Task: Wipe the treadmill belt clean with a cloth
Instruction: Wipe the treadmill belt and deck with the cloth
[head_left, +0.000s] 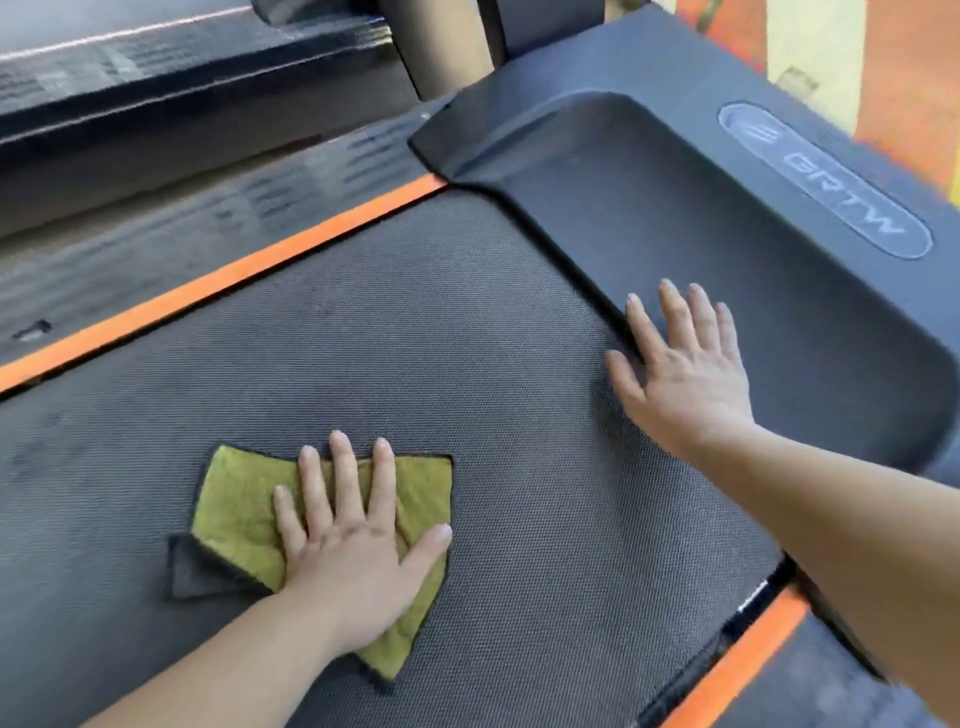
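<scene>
The treadmill belt (467, 338) fills most of the view, a broad dark-grey sheet with a fine dotted, woven-looking texture. At the belt's far end sits the motor cover (727, 218), smooth matte dark plastic with a shallow scooped recess and rounded corners. Its lip overlaps the belt's edge. Along the belt's left side runs a ribbed dark side rail (156, 244), blurred here, so its surface pattern is hard to make out. Between that rail and the belt lies a flat orange strip (218, 283), straight and narrow. A matching orange strip (737, 670) borders the belt on its right side.

On the near left part of the belt lies the cloth (234, 514), a fuzzy yellow-green microfibre piece with dark stitched edging, folded into an irregular angular shape with one dark corner turned out. The left hand (353, 561) presses flat on top of it, fingers straight and spread, gripping nothing. The right hand (685, 379) rests palm-down at the belt's far right, also flat with the fingers splayed. Its fingertips reach onto the cover's lip, and it holds nothing. On the cover beyond the belt is a long oval badge (826, 182) with pale lettering.
</scene>
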